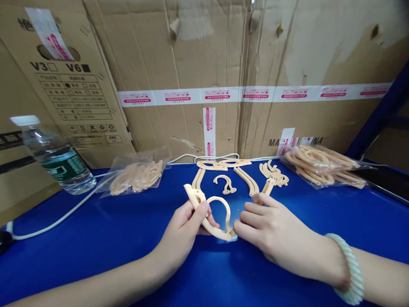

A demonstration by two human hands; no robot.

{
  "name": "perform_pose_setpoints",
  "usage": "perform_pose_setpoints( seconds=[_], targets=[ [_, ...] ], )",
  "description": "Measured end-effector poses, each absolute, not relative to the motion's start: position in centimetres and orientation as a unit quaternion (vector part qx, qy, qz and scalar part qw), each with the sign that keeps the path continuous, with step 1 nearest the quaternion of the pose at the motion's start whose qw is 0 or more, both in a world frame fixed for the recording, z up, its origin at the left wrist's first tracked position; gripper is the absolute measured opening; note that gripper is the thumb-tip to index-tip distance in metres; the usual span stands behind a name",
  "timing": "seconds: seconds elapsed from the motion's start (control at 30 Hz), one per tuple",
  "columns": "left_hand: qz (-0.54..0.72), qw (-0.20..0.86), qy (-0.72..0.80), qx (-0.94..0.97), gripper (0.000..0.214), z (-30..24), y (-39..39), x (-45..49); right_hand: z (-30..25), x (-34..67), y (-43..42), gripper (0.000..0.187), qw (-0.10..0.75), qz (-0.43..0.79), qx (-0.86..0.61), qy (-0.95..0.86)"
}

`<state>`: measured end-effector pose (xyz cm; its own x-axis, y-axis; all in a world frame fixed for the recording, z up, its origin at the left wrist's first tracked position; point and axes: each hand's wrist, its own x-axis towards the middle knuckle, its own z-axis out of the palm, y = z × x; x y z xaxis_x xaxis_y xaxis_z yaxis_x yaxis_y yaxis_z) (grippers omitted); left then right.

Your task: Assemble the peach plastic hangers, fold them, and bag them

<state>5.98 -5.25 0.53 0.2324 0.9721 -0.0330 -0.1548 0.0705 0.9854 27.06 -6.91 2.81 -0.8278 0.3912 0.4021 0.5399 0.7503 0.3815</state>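
A cream plastic folding hanger (pixel 216 231) is held up over the table at the centre. My left hand (pixel 190 223) pinches its left arm between thumb and fingers, near the slotted end. The curved hook (pixel 227 208) rises from the joint between my hands. My right hand (pixel 270 223) is closed at the right side of the joint, its fingers wrapped round what looks like the other arm. That arm's slotted end (pixel 268 186) sticks out above the knuckles; the rest is hidden behind the fingers.
Behind lie long hanger arms (pixel 247 181), two loose hooks (pixel 225 184) and a pile of hooks (pixel 274 172). Bagged parts sit left (pixel 136 176) and right (pixel 320 165). A water bottle (pixel 57 154) leans at left near a white cable (pixel 56 226). Cardboard boxes (pixel 174 60) wall the back.
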Motion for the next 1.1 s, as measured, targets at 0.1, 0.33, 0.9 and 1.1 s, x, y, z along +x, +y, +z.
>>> perform_pose_setpoints(
  seconds=[0.1,0.33,0.9,1.1],
  targets=[
    [0.47,0.632,0.429,0.442,0.032,0.7,-5.0,6.0,3.7,27.6,-6.7,0.028,0.202,-0.282,-0.223,-0.911],
    [0.462,0.632,0.421,0.458,0.03,0.8,-5.2,6.2,6.6,32.7,-2.9,0.017,0.242,-0.137,-0.33,-0.902],
    [0.457,0.644,0.398,0.467,0.034,0.5,-5.1,6.0,4.5,35.6,1.2,0.02,0.093,0.023,-0.433,-0.896],
    [0.453,0.644,0.396,0.472,0.032,0.6,-5.1,5.9,4.8,35.1,0.7,0.018,0.079,0.042,-0.426,-0.9]
  ],
)
